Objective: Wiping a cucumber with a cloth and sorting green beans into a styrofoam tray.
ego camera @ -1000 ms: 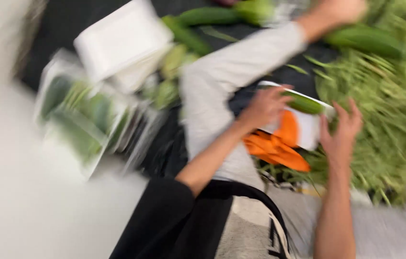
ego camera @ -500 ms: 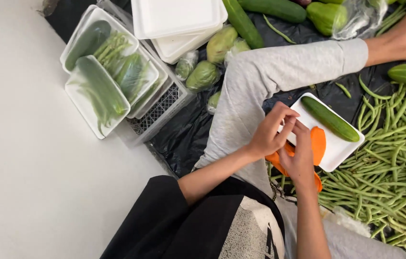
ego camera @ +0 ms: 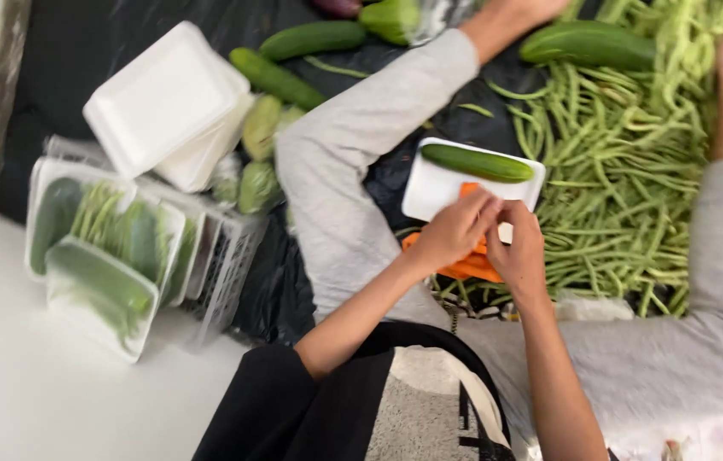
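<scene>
Both hands meeting over the near edge of a white rectangular foam tray: left hand with fingers curled narrow, pinching at an orange carrot piece on the tray, right hand cupped beside it, fingertips touching the same spot; exact grip hidden behind the knuckles. On the tray's far edge, one long dark green cucumber, lying lengthwise. Under the hands and partly off the tray, more orange carrot slices. Tray resting against a bent knee in grey trousers, on a black plastic sheet. To the right, a broad loose heap of green beans spread over the sheet, with another large cucumber at its far edge. Toward the left edge of the sheet, a stack of empty white foam trays, and below it several wrapped foam trays filled with green vegetables, leaning on a white slotted plastic crate. Loose cucumbers and pale green squash between stack and knee.
</scene>
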